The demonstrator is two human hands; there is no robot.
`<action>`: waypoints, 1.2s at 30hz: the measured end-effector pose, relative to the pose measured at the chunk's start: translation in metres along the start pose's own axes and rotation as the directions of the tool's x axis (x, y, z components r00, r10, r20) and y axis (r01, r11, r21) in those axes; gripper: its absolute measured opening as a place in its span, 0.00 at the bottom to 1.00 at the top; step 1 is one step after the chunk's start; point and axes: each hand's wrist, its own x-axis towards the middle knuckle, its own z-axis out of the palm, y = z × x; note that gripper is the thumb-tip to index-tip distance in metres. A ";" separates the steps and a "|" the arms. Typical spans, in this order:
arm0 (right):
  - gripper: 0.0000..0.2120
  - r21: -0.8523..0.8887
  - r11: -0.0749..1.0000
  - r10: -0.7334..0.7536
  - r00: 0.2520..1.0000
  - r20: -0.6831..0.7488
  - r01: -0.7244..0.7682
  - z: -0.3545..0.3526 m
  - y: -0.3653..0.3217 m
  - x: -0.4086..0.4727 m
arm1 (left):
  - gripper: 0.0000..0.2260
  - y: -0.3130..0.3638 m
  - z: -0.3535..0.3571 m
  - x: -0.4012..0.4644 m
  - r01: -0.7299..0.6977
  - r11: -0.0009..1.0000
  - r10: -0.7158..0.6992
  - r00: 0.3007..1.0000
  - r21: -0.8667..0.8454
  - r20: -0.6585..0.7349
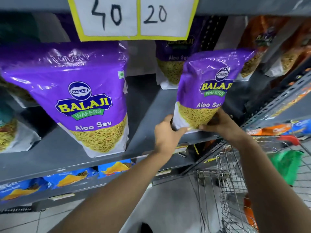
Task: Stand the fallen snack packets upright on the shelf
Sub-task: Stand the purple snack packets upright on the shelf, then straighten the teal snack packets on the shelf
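A purple Balaji Aloo Sev packet [204,88] stands upright near the front edge of the grey shelf [146,105]. My left hand [167,132] grips its lower left corner and my right hand [220,123] grips its lower right corner. A larger purple Aloo Sev packet [79,98] stands upright to the left, close to the camera. Another Aloo Sev packet [171,64] stands further back on the same shelf.
Handwritten price tags [134,15] reading 40 and 20 hang from the shelf above. Orange packets [269,44] fill the right. Blue packets [67,179] sit on the lower shelf. A metal cart [235,182] with a green bag [286,167] stands at the lower right.
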 end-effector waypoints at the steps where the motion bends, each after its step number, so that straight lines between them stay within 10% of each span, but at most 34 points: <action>1: 0.34 0.024 1.000 0.006 1.000 0.015 -0.006 0.000 0.003 -0.005 | 0.19 -0.002 -0.001 -0.007 0.008 1.000 -0.008 1.000 -0.026 0.003; 9: 0.34 0.105 0.993 -0.046 0.999 -0.008 0.046 0.011 0.008 -0.021 | 0.25 0.001 -0.011 -0.020 -0.016 0.998 0.019 0.999 -0.059 0.038; 13: 0.36 0.153 0.974 -0.119 0.949 -0.292 0.170 0.035 0.007 -0.052 | 0.30 -0.005 -0.034 -0.040 -0.047 0.993 0.048 0.999 -0.105 0.007; 17: 0.30 0.152 0.943 -0.174 0.828 -0.533 0.295 0.093 0.009 -0.090 | 0.14 -0.040 -0.101 -0.094 -0.160 0.985 0.154 0.983 -0.057 -0.095; 25: 0.13 -0.032 0.890 -0.455 0.889 -0.051 0.454 0.313 -0.022 -0.129 | 0.19 -0.132 -0.332 -0.154 0.071 0.995 -0.026 0.878 0.076 -0.478; 29: 0.28 -0.038 0.861 -0.499 0.858 0.124 0.507 0.418 -0.051 -0.119 | 0.22 -0.148 -0.424 -0.128 0.138 0.985 -0.048 0.804 0.108 -0.592; 34: 0.54 -0.120 0.935 -0.303 0.927 0.223 0.335 0.485 -0.083 -0.052 | 0.46 -0.161 -0.500 -0.048 0.117 0.993 -0.110 0.964 0.015 -0.240; 36: 0.45 -0.094 0.957 -0.234 0.919 0.317 0.276 0.492 -0.094 -0.029 | 0.44 -0.159 -0.508 -0.030 0.072 0.996 -0.067 0.993 0.047 -0.093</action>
